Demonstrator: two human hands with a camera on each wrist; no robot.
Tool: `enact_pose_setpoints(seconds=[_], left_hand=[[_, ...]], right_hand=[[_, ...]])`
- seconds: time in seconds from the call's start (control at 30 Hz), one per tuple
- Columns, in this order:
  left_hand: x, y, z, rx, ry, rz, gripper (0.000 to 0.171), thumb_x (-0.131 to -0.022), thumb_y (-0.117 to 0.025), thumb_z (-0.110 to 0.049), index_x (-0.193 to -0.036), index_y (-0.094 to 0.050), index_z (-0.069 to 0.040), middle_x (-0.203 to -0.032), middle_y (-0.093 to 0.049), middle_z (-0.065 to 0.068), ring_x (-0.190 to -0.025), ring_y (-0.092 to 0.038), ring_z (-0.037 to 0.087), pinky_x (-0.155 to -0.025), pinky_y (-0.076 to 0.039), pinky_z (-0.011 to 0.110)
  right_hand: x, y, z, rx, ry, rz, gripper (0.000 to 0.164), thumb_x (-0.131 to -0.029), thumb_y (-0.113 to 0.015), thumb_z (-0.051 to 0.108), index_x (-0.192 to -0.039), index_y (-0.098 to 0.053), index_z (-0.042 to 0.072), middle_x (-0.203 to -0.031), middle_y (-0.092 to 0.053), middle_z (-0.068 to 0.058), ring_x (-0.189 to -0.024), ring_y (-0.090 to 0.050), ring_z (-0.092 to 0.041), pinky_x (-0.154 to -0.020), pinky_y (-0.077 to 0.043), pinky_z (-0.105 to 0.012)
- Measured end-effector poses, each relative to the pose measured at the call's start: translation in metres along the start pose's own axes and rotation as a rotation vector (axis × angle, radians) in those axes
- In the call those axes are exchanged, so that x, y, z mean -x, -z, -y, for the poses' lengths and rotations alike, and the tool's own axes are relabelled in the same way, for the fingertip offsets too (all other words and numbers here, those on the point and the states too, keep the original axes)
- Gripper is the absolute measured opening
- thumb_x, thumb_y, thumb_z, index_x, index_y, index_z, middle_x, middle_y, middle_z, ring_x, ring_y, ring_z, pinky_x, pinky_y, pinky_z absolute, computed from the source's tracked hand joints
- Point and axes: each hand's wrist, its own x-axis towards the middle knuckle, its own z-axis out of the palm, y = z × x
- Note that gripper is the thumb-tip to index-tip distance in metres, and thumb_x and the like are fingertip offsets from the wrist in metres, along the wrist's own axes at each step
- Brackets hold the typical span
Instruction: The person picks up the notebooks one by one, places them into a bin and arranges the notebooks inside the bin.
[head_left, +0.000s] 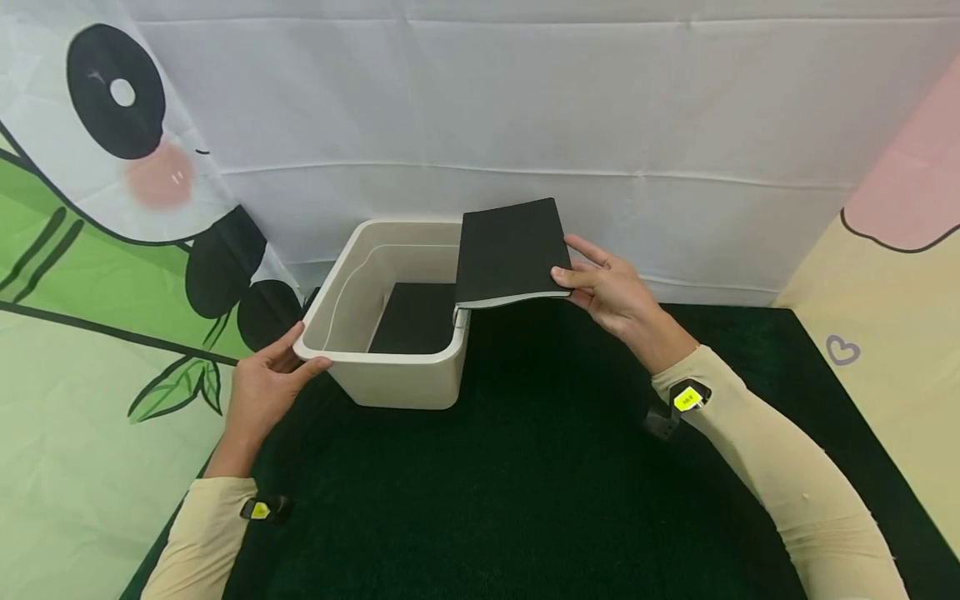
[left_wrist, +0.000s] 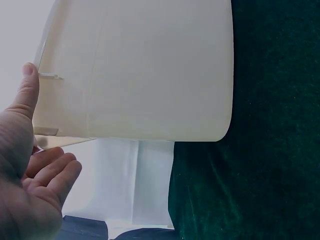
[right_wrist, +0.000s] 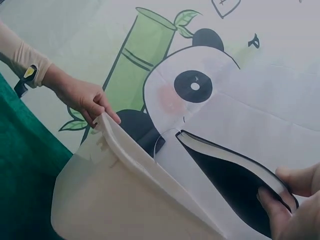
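A cream plastic storage bin [head_left: 390, 383] stands on the dark green cloth in the head view. At its near left corner my left hand [head_left: 266, 383] grips the rim, thumb on the near side and fingers along the left side. My right hand [head_left: 611, 292] pinches the right edge of a black-covered notebook [head_left: 510, 254], thumb on top and fingers beneath. That notebook is held above the bin's right rim, its far end reaching over the opening. On the bin's floor lies a flat black thing [head_left: 416, 321], partly covered by the notebook and the near wall. The right wrist view shows the notebook's pale page edges [right_wrist: 235, 160].
Dark green cloth [head_left: 525, 483] spreads under and in front of the bin. Close behind rises a white fabric backdrop [head_left: 525, 108]. A panda-printed panel [head_left: 150, 250] stands at the left, and a pink and yellow one [head_left: 885, 333] at the right.
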Motion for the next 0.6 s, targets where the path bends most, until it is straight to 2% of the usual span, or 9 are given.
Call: enact_pose_setpoints(seconds=[0.13, 0.23, 0.43, 0.6], left_hand=[[0.000, -0.001, 0.000, -0.004, -0.007, -0.006, 0.078, -0.089, -0.079, -0.044, -0.156, -0.043, -0.025, -0.149, -0.053, 0.014, -0.131, -0.056, 0.037, -0.101, -0.047, 0.058], [0.000, -0.001, 0.000, -0.004, -0.010, -0.007, 0.079, -0.088, -0.079, -0.045, -0.156, -0.043, -0.026, -0.150, -0.053, 0.014, -0.131, -0.056, 0.037, -0.101, -0.047, 0.059], [0.000, -0.001, -0.001, -0.003, -0.006, -0.004, 0.079, -0.088, -0.078, -0.046, -0.156, -0.042, -0.025, -0.151, -0.051, 0.013, -0.132, -0.055, 0.037, -0.101, -0.047, 0.058], [0.001, 0.000, -0.001, -0.001, -0.009, -0.009, 0.079, -0.089, -0.078, -0.044, -0.156, -0.042, -0.024, -0.151, -0.051, 0.014, -0.132, -0.055, 0.038, -0.100, -0.047, 0.057]], right_hand=[[-0.008, -0.013, -0.002, -0.015, 0.007, -0.003, 0.070, -0.095, -0.061, -0.012, -0.156, -0.045, 0.019, -0.125, -0.061, -0.011, -0.090, -0.075, -0.016, -0.080, -0.060, -0.025], [-0.014, -0.022, -0.004, 0.002, 0.010, -0.011, 0.069, -0.095, -0.061, -0.011, -0.155, -0.046, 0.020, -0.133, -0.057, -0.012, -0.090, -0.074, -0.015, -0.081, -0.060, -0.024], [-0.025, -0.041, -0.012, 0.028, 0.023, -0.018, 0.068, -0.095, -0.061, -0.012, -0.154, -0.048, 0.019, -0.136, -0.059, -0.016, -0.092, -0.074, -0.015, -0.080, -0.060, -0.024], [-0.038, -0.058, -0.022, 0.063, 0.025, -0.030, 0.069, -0.094, -0.064, -0.012, -0.153, -0.049, 0.019, -0.144, -0.056, -0.018, -0.092, -0.072, -0.015, -0.078, -0.060, -0.024]])
